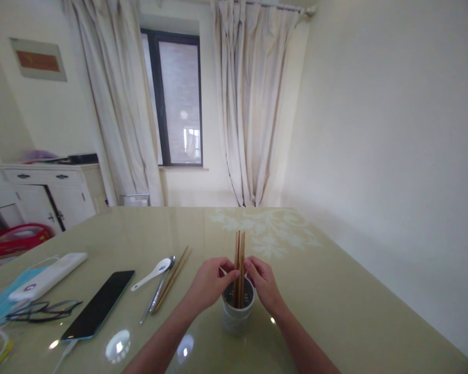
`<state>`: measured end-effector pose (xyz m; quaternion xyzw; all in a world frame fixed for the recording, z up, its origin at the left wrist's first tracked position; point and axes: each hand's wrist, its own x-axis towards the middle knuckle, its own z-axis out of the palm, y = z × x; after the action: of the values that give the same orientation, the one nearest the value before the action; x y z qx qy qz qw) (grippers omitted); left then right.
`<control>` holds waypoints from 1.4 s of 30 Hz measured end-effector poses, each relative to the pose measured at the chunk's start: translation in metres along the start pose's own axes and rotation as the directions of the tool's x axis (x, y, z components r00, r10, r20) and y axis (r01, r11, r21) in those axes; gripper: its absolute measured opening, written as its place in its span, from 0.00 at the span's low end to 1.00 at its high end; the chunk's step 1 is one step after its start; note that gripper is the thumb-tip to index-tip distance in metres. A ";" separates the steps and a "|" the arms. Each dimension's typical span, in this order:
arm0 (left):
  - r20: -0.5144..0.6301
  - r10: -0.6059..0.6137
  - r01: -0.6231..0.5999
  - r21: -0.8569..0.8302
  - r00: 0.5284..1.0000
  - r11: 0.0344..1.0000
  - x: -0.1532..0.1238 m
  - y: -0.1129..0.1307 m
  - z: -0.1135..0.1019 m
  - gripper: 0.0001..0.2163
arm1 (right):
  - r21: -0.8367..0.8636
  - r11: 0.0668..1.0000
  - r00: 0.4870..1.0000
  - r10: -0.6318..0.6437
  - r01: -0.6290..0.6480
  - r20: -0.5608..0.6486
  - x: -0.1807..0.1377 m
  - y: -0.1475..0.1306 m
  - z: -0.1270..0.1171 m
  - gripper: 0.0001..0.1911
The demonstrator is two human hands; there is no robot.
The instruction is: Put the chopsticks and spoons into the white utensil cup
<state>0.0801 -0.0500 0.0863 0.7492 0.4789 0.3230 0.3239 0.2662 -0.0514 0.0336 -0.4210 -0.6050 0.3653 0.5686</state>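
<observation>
A bundle of several wooden chopsticks (239, 259) stands upright in a pale, patterned cup (237, 318) with holes in its base. My left hand (214, 283) is at the left of the bundle, its thumb and fingers closed on the chopsticks above the rim. From the other side my right hand (263, 283) meets the bundle, fingers curled and pinched against the chopsticks. Left of the cup lie a pair of chopsticks (172, 280), a metal spoon (158, 293) and a white ceramic spoon (152, 274).
A black phone (99, 306) on a cable, folded glasses (42, 310), a white power bank (49, 276) and a blue mask (8, 298) lie on the left of the glossy table (335, 311). The wall (405, 182) borders the right edge. A white cabinet (54, 192) stands beyond.
</observation>
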 end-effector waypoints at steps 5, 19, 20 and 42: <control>-0.045 -0.023 0.022 -0.038 0.999 0.999 0.011 -0.024 -0.017 0.24 | 0.037 0.999 1.000 0.029 -0.028 -0.013 0.000 0.003 0.001 0.32; -0.359 -0.092 0.355 0.789 0.929 0.502 -0.004 -0.121 -0.033 0.15 | 0.111 0.990 0.989 0.097 -0.085 -0.108 0.003 0.018 0.000 0.36; -0.356 -0.101 0.356 0.784 0.929 0.508 -0.003 -0.119 -0.032 0.15 | 0.117 0.989 0.988 0.105 -0.092 -0.112 0.003 0.018 -0.001 0.36; -0.362 0.784 -0.554 0.560 0.505 0.616 -0.029 -0.049 0.015 0.12 | -0.301 0.831 0.848 -0.518 0.468 -0.111 -0.023 -0.025 -0.001 0.16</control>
<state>0.0575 -0.0635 0.0333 0.7872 0.2685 0.5371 -0.1406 0.2649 -0.0819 0.0477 -0.3540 -0.6796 0.0808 0.6374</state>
